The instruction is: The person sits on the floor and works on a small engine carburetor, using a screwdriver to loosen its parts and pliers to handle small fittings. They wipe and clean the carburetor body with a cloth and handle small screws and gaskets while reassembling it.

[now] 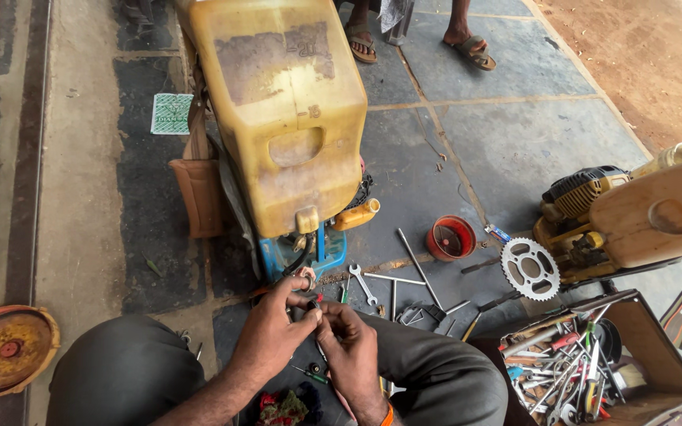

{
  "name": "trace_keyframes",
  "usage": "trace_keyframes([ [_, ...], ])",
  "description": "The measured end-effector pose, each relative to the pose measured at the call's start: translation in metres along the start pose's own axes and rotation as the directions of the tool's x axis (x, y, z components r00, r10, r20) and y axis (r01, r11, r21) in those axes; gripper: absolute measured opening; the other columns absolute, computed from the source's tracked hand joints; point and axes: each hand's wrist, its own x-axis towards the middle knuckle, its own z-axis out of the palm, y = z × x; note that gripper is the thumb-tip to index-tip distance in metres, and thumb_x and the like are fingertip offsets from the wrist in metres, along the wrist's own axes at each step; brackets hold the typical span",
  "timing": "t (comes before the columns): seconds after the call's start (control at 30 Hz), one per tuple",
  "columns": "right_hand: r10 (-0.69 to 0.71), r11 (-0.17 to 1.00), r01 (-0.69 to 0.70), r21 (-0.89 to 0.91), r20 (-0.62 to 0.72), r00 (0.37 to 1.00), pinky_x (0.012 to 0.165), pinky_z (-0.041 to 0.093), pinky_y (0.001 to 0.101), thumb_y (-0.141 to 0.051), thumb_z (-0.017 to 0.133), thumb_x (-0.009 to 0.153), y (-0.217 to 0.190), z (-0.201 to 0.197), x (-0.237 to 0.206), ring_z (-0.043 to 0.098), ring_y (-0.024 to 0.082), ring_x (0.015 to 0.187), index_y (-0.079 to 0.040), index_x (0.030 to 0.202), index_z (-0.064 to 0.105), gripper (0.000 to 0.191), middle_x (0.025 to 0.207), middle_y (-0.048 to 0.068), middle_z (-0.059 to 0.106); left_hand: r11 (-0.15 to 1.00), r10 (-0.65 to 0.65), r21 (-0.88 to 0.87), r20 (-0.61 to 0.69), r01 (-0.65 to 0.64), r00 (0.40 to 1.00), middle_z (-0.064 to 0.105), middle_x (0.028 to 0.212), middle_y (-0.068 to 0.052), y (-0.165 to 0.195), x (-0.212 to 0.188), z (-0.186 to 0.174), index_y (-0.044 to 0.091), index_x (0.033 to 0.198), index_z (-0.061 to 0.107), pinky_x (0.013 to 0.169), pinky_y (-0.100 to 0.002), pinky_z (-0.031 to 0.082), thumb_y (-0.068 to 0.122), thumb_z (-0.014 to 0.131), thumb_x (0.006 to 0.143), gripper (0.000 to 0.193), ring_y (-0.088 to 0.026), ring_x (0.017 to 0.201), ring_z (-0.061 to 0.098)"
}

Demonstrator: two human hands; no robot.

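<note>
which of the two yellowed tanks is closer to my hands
The big upright tank straight ahead, just beyond both hands; the other tank lies off to the right, past the sprocket.

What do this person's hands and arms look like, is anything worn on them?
Both arms are bare, with no sleeves in view and no gloves. The left hand wears nothing that shows: no ring, watch or band. The right hand is also bare, but an orange band circles its wrist at the bottom edge of the picture. The fingers look smudged with grime. No other markings can be made out.
</note>
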Motion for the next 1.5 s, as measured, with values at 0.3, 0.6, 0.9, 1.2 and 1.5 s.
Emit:
trace_keyframes([
  [0.3, 0.021, 1.000, -0.020, -0.022, 0.011, 1.000, 0.080, 0.061, 0.0268, -0.011, 0.067, 0.096, 0.013, -0.002, -0.001, 0.075, 0.011, 0.090, 0.003, 0.115, 0.068, 0.024, 0.096, 0.009, 0.081, 0.995, -0.078, 0.059, 0.010, 0.077, 0.997, 0.073, 0.100, -0.005, 0.001, -0.002, 0.002, 0.012, 0.126, 0.066, 0.074, -0.033, 0.058, 0.024, 0.077, 0.086, 0.043, -0.018, 0.086, 0.073],
  [0.6, 0.049, 0.907, -0.129, 0.401, 0.204, 0.978, 0.081, 0.061, 0.0332, -0.011, 0.056, 0.103, 0.043, -0.016, 0.011, 0.073, 0.019, 0.085, 0.008, 0.120, 0.060, 0.026, 0.096, 0.013, 0.073, 0.997, -0.026, -0.076, 0.047, 0.029, 0.999, 0.077, 0.095, -0.004, -0.007, 0.001, 0.001, 0.007, 0.115, 0.069, 0.071, -0.029, 0.059, 0.014, 0.073, 0.088, 0.028, -0.012, 0.082, 0.073],
  [0.9, 0.034, 0.936, -0.114, 0.333, 0.236, 0.971, 0.074, 0.056, 0.0282, -0.009, 0.053, 0.103, 0.045, -0.016, 0.009, 0.065, 0.013, 0.078, 0.004, 0.115, 0.062, 0.020, 0.087, 0.009, 0.068, 0.983, -0.061, -0.172, 0.065, 0.071, 0.996, 0.078, 0.088, -0.007, -0.027, 0.009, 0.006, 0.002, 0.106, 0.074, 0.068, -0.028, 0.058, 0.015, 0.076, 0.085, 0.025, -0.011, 0.075, 0.072],
  [1.2, -0.105, 0.980, 0.068, 0.187, 0.199, 0.974, 0.078, 0.053, 0.0266, -0.007, 0.054, 0.106, 0.033, -0.016, -0.001, 0.061, 0.012, 0.083, 0.002, 0.099, 0.061, 0.013, 0.087, 0.005, 0.064, 0.976, 0.183, -0.120, 0.000, -0.182, 0.983, 0.079, 0.093, -0.009, -0.025, 0.007, 0.008, -0.001, 0.107, 0.072, 0.075, -0.030, 0.060, 0.009, 0.071, 0.085, 0.024, -0.015, 0.083, 0.076],
  [1.5, 0.028, 0.975, -0.089, 0.202, 0.286, 0.958, 0.084, 0.057, 0.0301, -0.007, 0.049, 0.106, 0.027, -0.029, 0.006, 0.065, 0.013, 0.087, 0.001, 0.104, 0.059, 0.013, 0.093, 0.006, 0.066, 0.982, 0.174, -0.085, 0.032, -0.170, 0.984, 0.079, 0.091, -0.009, 0.000, -0.003, 0.003, 0.002, 0.108, 0.071, 0.075, -0.031, 0.063, 0.011, 0.071, 0.087, 0.023, -0.016, 0.083, 0.079],
])
